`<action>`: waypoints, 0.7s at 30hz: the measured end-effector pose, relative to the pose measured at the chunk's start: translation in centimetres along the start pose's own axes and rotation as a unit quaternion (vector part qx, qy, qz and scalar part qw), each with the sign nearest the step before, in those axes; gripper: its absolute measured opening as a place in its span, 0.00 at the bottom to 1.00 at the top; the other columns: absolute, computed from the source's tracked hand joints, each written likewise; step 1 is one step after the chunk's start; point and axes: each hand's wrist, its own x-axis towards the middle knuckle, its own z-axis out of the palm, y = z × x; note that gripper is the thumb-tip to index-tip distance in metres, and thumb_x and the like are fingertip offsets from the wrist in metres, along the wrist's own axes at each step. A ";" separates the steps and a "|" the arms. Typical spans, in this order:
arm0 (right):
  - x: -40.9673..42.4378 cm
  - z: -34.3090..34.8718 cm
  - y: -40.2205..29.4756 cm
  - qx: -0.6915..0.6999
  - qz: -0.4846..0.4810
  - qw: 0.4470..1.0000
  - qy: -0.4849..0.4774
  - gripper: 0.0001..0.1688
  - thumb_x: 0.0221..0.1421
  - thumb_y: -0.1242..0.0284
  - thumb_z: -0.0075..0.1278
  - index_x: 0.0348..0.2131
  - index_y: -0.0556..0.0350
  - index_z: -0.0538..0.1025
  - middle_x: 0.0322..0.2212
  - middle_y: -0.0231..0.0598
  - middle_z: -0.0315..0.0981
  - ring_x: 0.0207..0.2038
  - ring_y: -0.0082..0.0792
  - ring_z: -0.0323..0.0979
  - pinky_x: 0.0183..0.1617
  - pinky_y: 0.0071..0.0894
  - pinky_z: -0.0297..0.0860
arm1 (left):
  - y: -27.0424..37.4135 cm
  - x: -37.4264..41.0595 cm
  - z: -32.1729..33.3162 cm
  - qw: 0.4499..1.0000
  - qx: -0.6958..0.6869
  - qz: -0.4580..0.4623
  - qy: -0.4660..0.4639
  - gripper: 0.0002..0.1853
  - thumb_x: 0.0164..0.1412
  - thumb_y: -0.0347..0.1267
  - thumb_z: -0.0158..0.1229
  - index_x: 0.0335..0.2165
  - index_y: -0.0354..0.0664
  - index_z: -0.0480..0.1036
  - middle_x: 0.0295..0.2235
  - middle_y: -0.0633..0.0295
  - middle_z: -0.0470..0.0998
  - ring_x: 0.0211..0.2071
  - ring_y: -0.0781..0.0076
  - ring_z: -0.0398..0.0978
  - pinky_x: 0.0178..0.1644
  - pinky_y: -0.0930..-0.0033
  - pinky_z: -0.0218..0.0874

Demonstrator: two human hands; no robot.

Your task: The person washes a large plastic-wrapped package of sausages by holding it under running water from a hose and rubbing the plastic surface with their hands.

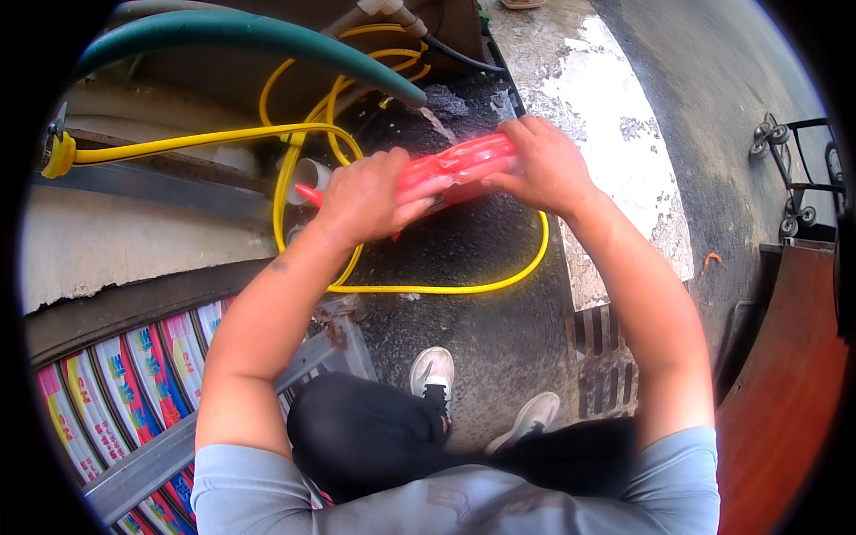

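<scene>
My left hand [374, 194] and my right hand [542, 160] grip the two ends of a shiny red plastic item [458, 167], perhaps a bag or film; its exact kind is unclear. It is held level above the dark wet ground. From the upper left a thick green hose [267, 33] curves over, its end just above the red plastic, and water [438, 126] runs from it towards the plastic. A yellow hose [428, 289] loops on the ground below and left of my hands. A white cup-like pipe or container [313, 175] lies left of my left hand, partly hidden.
Stacked packages with colourful print [127, 381] stand at lower left behind a metal rail [144, 468]. A worn white board [615, 134] and a drain grate [605, 361] lie at right. Further right are a wheeled cart [796, 167] and a reddish-brown board [789, 374]. My shoes [433, 371] are below.
</scene>
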 end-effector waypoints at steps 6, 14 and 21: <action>0.0 0.6 1.0 0.019 -0.027 0.999 0.013 0.37 0.43 0.50 0.72 0.45 0.54 0.77 0.39 0.45 0.76 0.47 0.53 0.75 0.52 0.51 0.72 | -0.7 -1.4 1.3 0.996 -0.010 0.003 0.093 0.35 0.50 0.56 0.74 0.46 0.42 0.75 0.38 0.53 0.81 0.40 0.49 0.82 0.42 0.51 0.74; 0.7 1.8 2.1 0.052 -0.035 0.996 0.058 0.39 0.43 0.48 0.72 0.45 0.56 0.77 0.38 0.46 0.75 0.45 0.55 0.76 0.49 0.51 0.73 | -1.3 -1.2 2.1 0.988 0.004 0.022 0.151 0.31 0.54 0.53 0.72 0.44 0.39 0.76 0.36 0.53 0.80 0.38 0.48 0.80 0.41 0.52 0.73; 1.5 2.5 2.2 0.056 -0.016 0.995 0.084 0.38 0.42 0.49 0.73 0.43 0.54 0.77 0.37 0.46 0.76 0.43 0.55 0.77 0.46 0.51 0.74 | -1.4 -0.4 2.8 0.985 0.004 0.001 0.172 0.30 0.53 0.52 0.72 0.44 0.42 0.76 0.35 0.53 0.79 0.37 0.48 0.80 0.40 0.51 0.72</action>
